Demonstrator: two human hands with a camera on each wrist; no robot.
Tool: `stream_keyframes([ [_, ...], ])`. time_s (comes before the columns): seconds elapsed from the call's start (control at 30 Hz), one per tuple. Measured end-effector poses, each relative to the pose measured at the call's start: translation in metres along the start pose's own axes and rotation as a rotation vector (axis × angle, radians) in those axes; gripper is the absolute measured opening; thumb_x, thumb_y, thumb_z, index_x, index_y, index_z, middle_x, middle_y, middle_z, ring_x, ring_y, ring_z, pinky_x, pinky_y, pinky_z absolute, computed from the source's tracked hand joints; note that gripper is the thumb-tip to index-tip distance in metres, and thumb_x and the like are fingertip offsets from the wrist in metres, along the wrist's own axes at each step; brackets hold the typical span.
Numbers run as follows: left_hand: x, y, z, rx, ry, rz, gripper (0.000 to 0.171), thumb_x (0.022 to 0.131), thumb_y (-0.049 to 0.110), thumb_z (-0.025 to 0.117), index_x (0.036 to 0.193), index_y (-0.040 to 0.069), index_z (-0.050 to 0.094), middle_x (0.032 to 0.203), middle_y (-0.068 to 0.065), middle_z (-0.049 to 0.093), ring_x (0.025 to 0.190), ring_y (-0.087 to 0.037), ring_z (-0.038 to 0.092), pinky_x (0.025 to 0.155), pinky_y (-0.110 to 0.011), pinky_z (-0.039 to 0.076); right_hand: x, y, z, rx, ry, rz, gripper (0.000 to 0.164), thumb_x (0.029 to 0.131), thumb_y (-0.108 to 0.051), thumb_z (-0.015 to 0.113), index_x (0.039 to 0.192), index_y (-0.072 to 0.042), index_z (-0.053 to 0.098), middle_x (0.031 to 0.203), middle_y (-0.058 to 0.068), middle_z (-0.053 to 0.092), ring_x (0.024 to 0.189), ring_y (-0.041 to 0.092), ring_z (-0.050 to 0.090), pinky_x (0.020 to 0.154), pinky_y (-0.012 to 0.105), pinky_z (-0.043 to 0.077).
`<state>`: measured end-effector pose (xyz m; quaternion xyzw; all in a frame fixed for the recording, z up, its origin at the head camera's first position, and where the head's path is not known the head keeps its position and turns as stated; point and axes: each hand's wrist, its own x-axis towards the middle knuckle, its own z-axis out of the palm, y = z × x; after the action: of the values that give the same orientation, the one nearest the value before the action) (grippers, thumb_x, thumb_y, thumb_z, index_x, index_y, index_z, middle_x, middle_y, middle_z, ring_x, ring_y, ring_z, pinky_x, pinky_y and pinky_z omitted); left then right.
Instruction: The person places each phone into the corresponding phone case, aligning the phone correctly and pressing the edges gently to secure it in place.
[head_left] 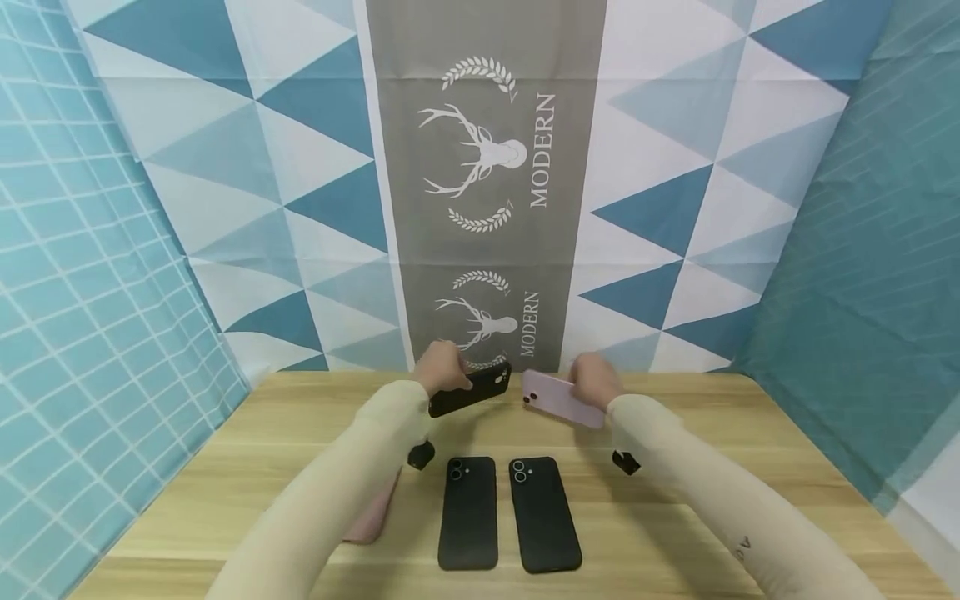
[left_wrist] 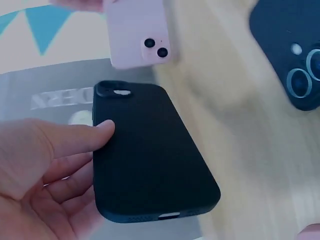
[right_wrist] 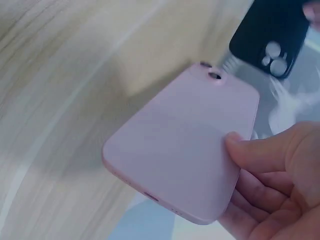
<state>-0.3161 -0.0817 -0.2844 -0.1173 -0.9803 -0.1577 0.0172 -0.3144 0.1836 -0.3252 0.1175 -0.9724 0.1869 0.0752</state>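
Observation:
My left hand (head_left: 442, 367) grips a black phone case (head_left: 480, 390) by its long side, thumb across its back. Light shows through the camera cutout and port slot of this case (left_wrist: 150, 155) in the left wrist view. Opposite it, my right hand (head_left: 595, 379) holds a pink phone (head_left: 555, 398), its two camera lenses toward the case. The thumb presses on the back of the phone (right_wrist: 185, 140) in the right wrist view, with the other fingers behind it. Both things are held tilted over the far part of the table, with a narrow gap between them.
Two black phones, a left one (head_left: 468, 517) and a right one (head_left: 546, 517), lie camera side up on the wooden table (head_left: 630, 542). A pink flat item (head_left: 371, 521) is partly hidden under my left forearm. A patterned cloth (head_left: 487, 250) hangs behind the table's far edge.

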Motion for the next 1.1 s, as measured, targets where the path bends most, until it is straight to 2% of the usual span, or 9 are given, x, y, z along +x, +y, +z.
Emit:
stream_keyframes([
  [0.1,-0.009,-0.006,-0.013,-0.089,0.027,0.046,0.016,0.076,0.018,0.081,0.083,0.005,0.076,0.088,-0.009,0.075,0.083,-0.025,0.067,0.075,-0.035,0.057,-0.007,0.011,-0.016,0.098,0.036,0.049,0.007,0.073,-0.001,0.068,0.066,0.001,0.068,0.062,0.01,0.065,0.056,0.014,0.054,0.05,0.024,0.043],
  [0.23,-0.018,-0.01,-0.025,-0.197,0.015,0.053,0.021,0.079,0.022,0.078,0.089,0.004,0.076,0.099,-0.011,0.074,0.091,-0.026,0.066,0.075,-0.034,0.056,-0.011,0.017,-0.026,0.306,0.012,0.194,0.016,0.078,-0.006,0.072,0.087,0.006,0.072,0.087,0.02,0.072,0.073,0.021,0.065,0.06,0.027,0.053],
  [0.37,-0.03,-0.009,-0.029,-0.281,-0.016,-0.007,0.022,0.079,0.023,0.079,0.09,0.005,0.076,0.106,-0.01,0.073,0.093,-0.024,0.065,0.073,-0.032,0.056,-0.02,0.009,-0.024,0.479,-0.061,0.282,0.022,0.084,-0.006,0.069,0.101,0.009,0.069,0.102,0.024,0.068,0.085,0.023,0.066,0.071,0.032,0.058],
  [0.57,-0.038,-0.005,-0.03,-0.368,-0.088,-0.107,0.024,0.077,0.024,0.08,0.092,0.005,0.076,0.117,-0.01,0.069,0.104,-0.027,0.064,0.074,-0.031,0.056,-0.055,-0.002,-0.021,0.611,-0.077,0.35,0.025,0.086,-0.006,0.066,0.104,0.012,0.064,0.104,0.025,0.066,0.084,0.021,0.066,0.072,0.035,0.059],
  [0.7,-0.038,-0.008,-0.03,-0.563,-0.192,-0.171,0.025,0.08,0.024,0.078,0.097,0.006,0.076,0.127,-0.01,0.063,0.113,-0.027,0.063,0.088,-0.035,0.056,-0.07,-0.002,-0.02,0.913,-0.213,0.422,0.035,0.091,-0.005,0.061,0.119,0.016,0.054,0.095,0.012,0.066,0.082,0.013,0.065,0.074,0.031,0.059],
  [0.8,-0.037,-0.005,-0.027,-0.719,-0.255,-0.208,0.025,0.082,0.023,0.076,0.1,0.005,0.075,0.131,-0.01,0.06,0.119,-0.026,0.061,0.098,-0.039,0.052,-0.078,-0.004,-0.02,1.201,-0.321,0.525,0.03,0.095,-0.001,0.053,0.12,0.015,0.047,0.09,0.006,0.062,0.08,0.01,0.062,0.072,0.024,0.057],
  [0.9,-0.036,0.001,-0.023,-0.781,-0.268,-0.214,0.025,0.083,0.022,0.075,0.098,0.003,0.074,0.128,-0.01,0.061,0.117,-0.025,0.062,0.099,-0.039,0.052,-0.085,-0.013,-0.018,1.391,-0.335,0.646,0.015,0.096,0.004,0.048,0.11,0.008,0.043,0.096,0.012,0.053,0.081,0.014,0.058,0.07,0.024,0.056],
  [1.03,-0.04,0.012,-0.017,-0.835,-0.271,-0.223,0.028,0.084,0.021,0.074,0.104,0.0,0.071,0.134,-0.012,0.056,0.12,-0.026,0.06,0.1,-0.039,0.051,-0.099,-0.027,-0.01,1.477,-0.322,0.752,0.011,0.096,0.008,0.041,0.106,0.006,0.039,0.104,0.017,0.043,0.081,0.018,0.057,0.069,0.027,0.056],
  [1.1,-0.043,0.018,-0.014,-0.87,-0.289,-0.222,0.032,0.085,0.02,0.073,0.109,0.0,0.069,0.138,-0.013,0.053,0.124,-0.028,0.057,0.103,-0.04,0.049,-0.107,-0.031,-0.005,1.484,-0.335,0.771,0.01,0.096,0.009,0.039,0.106,0.008,0.038,0.102,0.018,0.045,0.08,0.018,0.057,0.069,0.027,0.055],
])
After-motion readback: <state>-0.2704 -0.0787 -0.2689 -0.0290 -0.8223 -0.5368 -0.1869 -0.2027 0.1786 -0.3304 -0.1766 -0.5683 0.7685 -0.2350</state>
